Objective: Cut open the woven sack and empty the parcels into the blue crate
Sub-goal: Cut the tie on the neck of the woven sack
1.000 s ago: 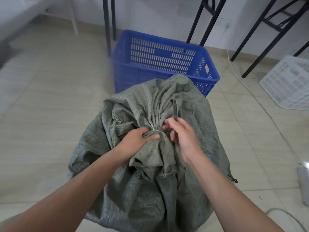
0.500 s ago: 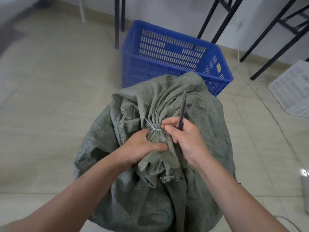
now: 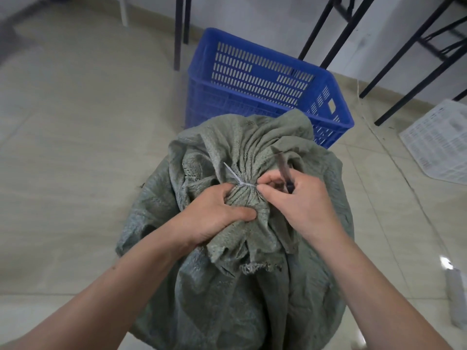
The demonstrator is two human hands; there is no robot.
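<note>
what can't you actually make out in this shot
All in the head view:
- Parcels: hidden inside the tied grey-green woven sack; none show.
- Working end of the dark slim cutting tool: covered by the right hand gripping it, and blurred.
- Whether the thin white tie is cut yet: too small; the left hand grips the neck below it.
- Floor of the blue slotted plastic crate: blocked by the sack and its near wall.

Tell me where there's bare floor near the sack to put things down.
Widest: bare tiles left of the sack, up to the blue crate. A narrower strip lies between sack and white basket. Crowded behind the crate, among the black legs.
</note>
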